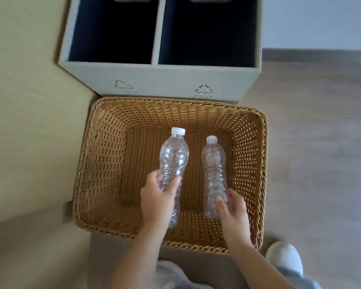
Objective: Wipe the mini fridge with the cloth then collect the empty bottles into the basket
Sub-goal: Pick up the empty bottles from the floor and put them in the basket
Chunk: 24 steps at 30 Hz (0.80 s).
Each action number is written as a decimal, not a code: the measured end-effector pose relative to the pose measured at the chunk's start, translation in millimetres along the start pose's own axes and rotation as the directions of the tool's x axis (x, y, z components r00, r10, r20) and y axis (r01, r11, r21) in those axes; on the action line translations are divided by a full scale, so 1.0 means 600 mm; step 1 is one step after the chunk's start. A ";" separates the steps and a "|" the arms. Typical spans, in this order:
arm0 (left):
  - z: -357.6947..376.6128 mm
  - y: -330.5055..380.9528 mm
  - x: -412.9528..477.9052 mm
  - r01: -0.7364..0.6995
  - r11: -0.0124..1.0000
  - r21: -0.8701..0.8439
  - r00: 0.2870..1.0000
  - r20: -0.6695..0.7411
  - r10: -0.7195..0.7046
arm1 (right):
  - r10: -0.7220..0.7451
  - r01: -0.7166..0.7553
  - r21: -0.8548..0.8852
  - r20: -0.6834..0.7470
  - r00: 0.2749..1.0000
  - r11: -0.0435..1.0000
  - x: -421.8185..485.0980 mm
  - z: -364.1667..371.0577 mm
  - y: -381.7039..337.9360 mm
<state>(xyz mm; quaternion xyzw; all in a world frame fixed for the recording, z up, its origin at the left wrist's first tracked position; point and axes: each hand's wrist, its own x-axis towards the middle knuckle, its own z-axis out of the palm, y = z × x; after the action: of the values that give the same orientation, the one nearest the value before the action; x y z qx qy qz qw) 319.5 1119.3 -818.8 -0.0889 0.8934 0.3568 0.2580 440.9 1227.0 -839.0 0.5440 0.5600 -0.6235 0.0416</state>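
Observation:
A brown wicker basket (104, 163) stands on the floor right below me. My left hand (157, 200) grips the lower half of a clear empty plastic bottle (173, 155) with a white cap, held over the basket's left middle. Another bottle seems to lie partly hidden under that hand, only its lower end (174, 217) showing. My right hand (234, 213) wraps the base of a second clear bottle (213, 163), low inside the basket on the right. Both caps point away from me. No mini fridge or cloth is in view.
A grey two-compartment recycling bin (161, 80) with dark insides stands just behind the basket. A beige wall or cabinet panel (29, 122) runs along the left. Grey wood-look floor (321, 142) lies to the right. My white shoe (283, 257) is beside the basket's near right corner.

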 end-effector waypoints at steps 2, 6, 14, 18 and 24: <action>0.032 -0.021 0.023 0.007 1.000 0.002 1.000 0.012 -0.007 | 0.013 -0.009 0.082 -0.044 0.999 0.997 0.026 0.012 0.023; 0.088 -0.056 0.059 0.040 0.999 0.016 0.999 0.036 -0.041 | 0.061 -0.042 0.158 -0.117 0.991 0.986 0.072 0.030 0.059; 0.161 -0.097 0.105 0.044 0.998 0.051 0.994 0.093 -0.048 | 0.145 -0.142 0.079 -0.036 0.989 0.987 0.141 0.046 0.089; 0.184 -0.103 0.114 0.059 0.998 0.013 0.994 0.092 -0.060 | 0.136 -0.135 0.039 -0.023 0.990 0.990 0.154 0.042 0.099; 0.193 -0.101 0.108 0.035 0.998 0.043 0.990 0.134 -0.040 | 0.184 -0.184 0.041 0.018 0.983 0.982 0.153 0.032 0.092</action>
<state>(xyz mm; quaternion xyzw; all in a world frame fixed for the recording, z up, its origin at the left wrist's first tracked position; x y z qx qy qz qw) 331.2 1155.8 -959.9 -0.0761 0.8791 0.3388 0.3264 428.1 1243.6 -945.7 0.5896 0.4937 -0.6326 0.0916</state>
